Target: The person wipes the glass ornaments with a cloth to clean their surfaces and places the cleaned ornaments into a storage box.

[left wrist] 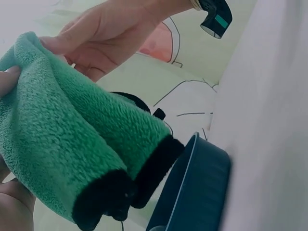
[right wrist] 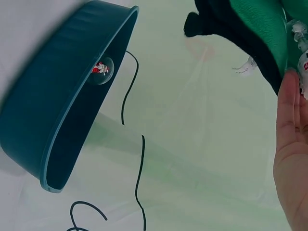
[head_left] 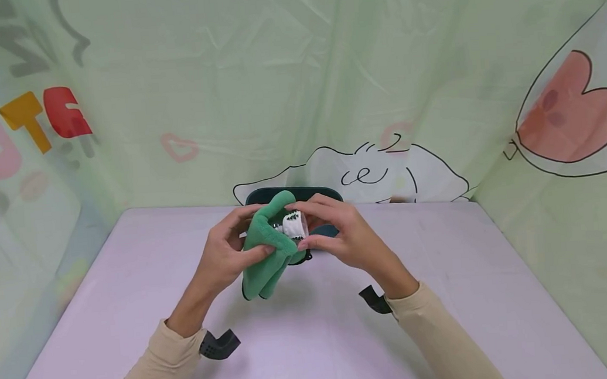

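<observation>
My left hand (head_left: 224,255) grips a green plush cloth (head_left: 258,239) with black edging, thumb on its near side. Within the cloth's fold sits a small white ornament (head_left: 293,225) with dark green marks and a clear part. My right hand (head_left: 351,233) pinches that ornament between thumb and fingers, close against the cloth. From the left wrist view, the cloth (left wrist: 72,120) hangs doubled, its black-trimmed ends downward. In the right wrist view a clear, white and red part of the ornament (right wrist: 303,67) shows beside the fingers; its rest is cut off.
Behind the hands stands a dark teal basin (head_left: 293,191) on the pale lilac table (head_left: 434,245). A clear globe with a red and white figure (right wrist: 101,69) lies inside it. A printed pale green curtain (head_left: 212,90) closes off the back and sides.
</observation>
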A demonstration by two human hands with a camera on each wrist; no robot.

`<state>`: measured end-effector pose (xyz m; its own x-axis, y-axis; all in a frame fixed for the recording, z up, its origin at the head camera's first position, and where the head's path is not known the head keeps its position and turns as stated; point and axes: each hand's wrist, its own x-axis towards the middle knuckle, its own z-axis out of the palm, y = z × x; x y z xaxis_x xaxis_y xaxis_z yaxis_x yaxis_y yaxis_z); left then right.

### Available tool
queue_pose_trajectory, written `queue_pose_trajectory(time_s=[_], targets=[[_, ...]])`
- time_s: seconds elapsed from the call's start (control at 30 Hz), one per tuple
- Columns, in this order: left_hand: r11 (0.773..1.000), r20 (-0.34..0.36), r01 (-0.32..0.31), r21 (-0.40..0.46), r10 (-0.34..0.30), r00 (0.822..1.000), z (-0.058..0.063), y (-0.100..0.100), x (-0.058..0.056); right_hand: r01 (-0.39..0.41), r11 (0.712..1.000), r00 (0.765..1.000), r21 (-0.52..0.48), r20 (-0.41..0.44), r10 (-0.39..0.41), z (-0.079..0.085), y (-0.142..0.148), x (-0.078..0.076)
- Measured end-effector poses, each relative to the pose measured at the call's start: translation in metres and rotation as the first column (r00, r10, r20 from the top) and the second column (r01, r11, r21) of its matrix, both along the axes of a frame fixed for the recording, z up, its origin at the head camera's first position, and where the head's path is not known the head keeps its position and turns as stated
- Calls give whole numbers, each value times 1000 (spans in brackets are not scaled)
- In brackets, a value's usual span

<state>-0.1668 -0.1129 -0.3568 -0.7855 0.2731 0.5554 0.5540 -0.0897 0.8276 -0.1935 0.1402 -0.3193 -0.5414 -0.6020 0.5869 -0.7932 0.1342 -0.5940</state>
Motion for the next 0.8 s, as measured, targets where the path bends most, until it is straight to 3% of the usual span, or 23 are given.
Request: queue_pose_trajectory(time_s=[0.2, 0.43, 0.8], targets=[[999, 58, 21, 45, -23, 998, 0, -3, 0, 9, 1000, 995, -5, -96, -9, -1, -3, -1], [998, 133, 23, 63, -31, 991, -1, -7, -1, -38, 999, 988, -37, -154, 32, -3, -5, -3], [992, 190, 54, 111, -75, 979, 1, -8, -1, -40, 998, 953, -40, -303, 26, -2, -4, -6]])
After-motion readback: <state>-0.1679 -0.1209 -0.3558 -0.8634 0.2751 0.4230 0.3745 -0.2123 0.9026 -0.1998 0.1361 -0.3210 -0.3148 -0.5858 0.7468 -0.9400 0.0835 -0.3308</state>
